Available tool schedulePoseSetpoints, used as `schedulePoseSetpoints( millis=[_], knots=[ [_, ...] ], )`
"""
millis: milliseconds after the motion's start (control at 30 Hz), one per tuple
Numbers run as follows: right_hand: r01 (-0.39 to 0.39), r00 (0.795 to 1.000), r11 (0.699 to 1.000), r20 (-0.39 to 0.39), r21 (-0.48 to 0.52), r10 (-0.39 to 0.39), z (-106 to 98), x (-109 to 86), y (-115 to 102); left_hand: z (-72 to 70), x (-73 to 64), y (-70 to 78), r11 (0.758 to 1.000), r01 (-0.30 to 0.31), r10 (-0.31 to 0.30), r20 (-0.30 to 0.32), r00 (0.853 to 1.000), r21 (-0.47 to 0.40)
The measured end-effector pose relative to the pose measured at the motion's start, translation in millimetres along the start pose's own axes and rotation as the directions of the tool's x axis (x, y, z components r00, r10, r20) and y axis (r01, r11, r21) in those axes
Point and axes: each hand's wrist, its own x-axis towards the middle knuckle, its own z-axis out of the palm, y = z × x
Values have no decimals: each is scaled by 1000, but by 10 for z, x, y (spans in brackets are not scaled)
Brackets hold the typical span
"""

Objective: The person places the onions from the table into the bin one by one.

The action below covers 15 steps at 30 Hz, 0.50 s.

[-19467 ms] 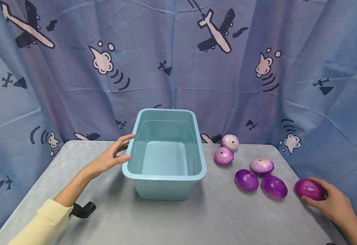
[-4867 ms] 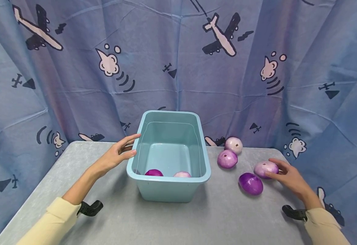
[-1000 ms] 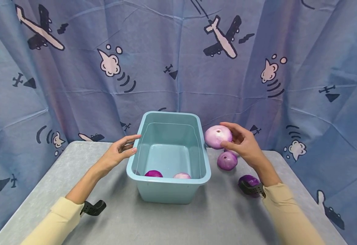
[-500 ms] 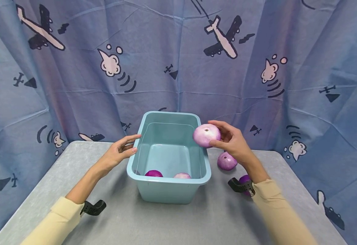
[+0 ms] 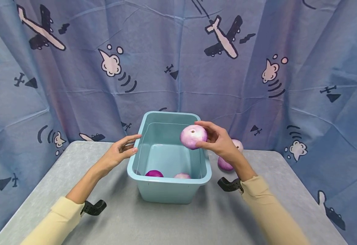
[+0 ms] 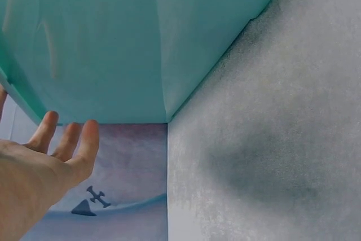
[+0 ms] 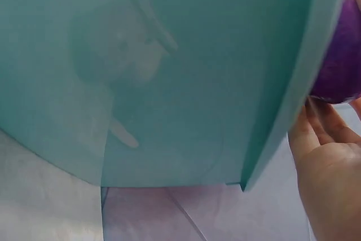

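In the head view my right hand [image 5: 216,139] grips a pale purple red onion [image 5: 193,136] above the right side of a light blue plastic bin [image 5: 169,180]. Its fingers curl behind the onion, with the thumb on the near side. From the right wrist, the onion's dark purple underside [image 7: 341,55] shows beyond the bin's rim. My left hand [image 5: 121,149] rests its fingertips and thumb at the bin's left rim, fingers loosely bent. Inside the bin, near its front wall, lie a deep purple onion [image 5: 154,173] and a paler onion [image 5: 182,176], both partly hidden by the rim.
Right of the bin, a whitish onion [image 5: 238,145] and a purple onion [image 5: 225,164] sit on the grey table [image 5: 172,224], partly covered by my right hand and wrist. A blue curtain [image 5: 147,41] with airplane prints hangs behind. Black straps [image 5: 94,208] ring both wrists.
Since the earliest frame, two onions have come into the bin. Over the last second my right hand has carried the pale onion leftward, from beside the bin to over it. My left hand stays put.
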Motion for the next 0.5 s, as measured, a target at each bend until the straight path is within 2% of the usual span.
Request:
schedulePoseSetpoints(
  millis=[233, 400, 500],
  knots=[
    [16, 1000, 1000, 25, -2, -15, 75, 54, 20, -2, 3, -4, 1000, -12, 12, 0, 1000, 1],
    [51, 997, 997, 52, 54, -54, 39, 32, 19, -6, -1, -20, 1000, -6, 6, -3, 1000, 3],
    [49, 998, 997, 34, 56, -51, -5, -5, 13, -9, 2, -30, 1000, -4, 4, -2, 1000, 2]
  ],
)
